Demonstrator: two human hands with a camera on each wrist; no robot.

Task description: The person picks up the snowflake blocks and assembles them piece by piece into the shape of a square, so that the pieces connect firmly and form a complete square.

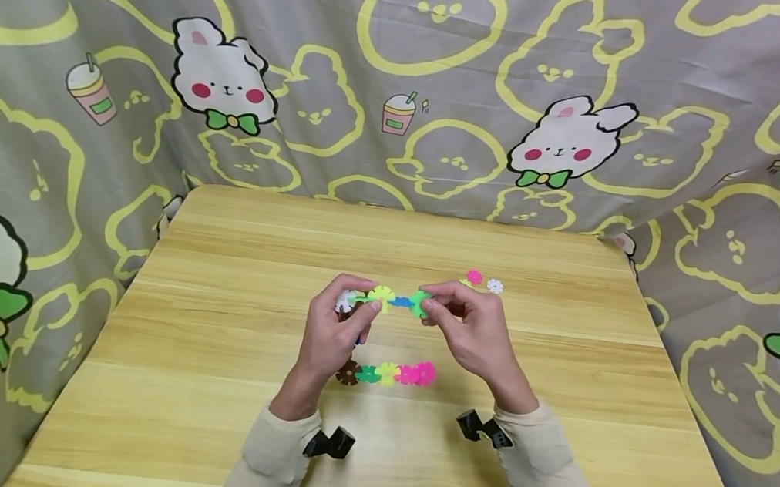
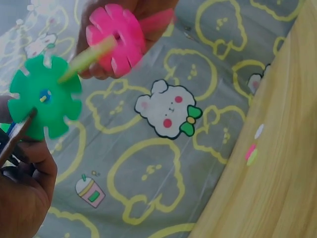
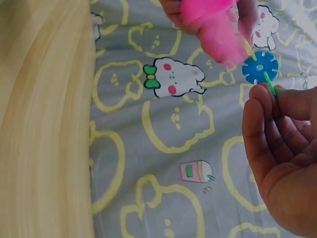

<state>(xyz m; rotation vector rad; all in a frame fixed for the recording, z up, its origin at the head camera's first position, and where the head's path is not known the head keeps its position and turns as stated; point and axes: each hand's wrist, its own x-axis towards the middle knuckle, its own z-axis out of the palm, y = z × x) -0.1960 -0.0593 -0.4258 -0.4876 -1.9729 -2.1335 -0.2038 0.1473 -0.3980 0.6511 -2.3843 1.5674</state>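
Several notched plastic snowflake discs are joined in a chain between the two hands. With thumb and fingers, my left hand (image 1: pixel 331 339) pinches the yellow disc (image 1: pixel 382 293); a white disc (image 1: pixel 341 302) shows beside its fingers. My right hand (image 1: pixel 482 337) pinches the light green disc (image 1: pixel 418 303) at the other end. A blue disc (image 3: pixel 261 68) sits slotted between the yellow and light green ones. Nearer the body runs a row with a brown disc (image 1: pixel 348 373), a dark green disc (image 2: pixel 44 101), a yellow one and pink discs (image 2: pixel 116 37). Fingers hide part of the chain.
Beyond the right hand, a loose pink disc (image 1: pixel 474 277), a white disc (image 1: pixel 494 286) and a partly hidden yellow disc lie on the wooden table (image 1: pixel 211 382). A patterned curtain (image 1: pixel 459 87) surrounds the table's back and sides. Each wrist carries a black camera (image 1: pixel 331 443).
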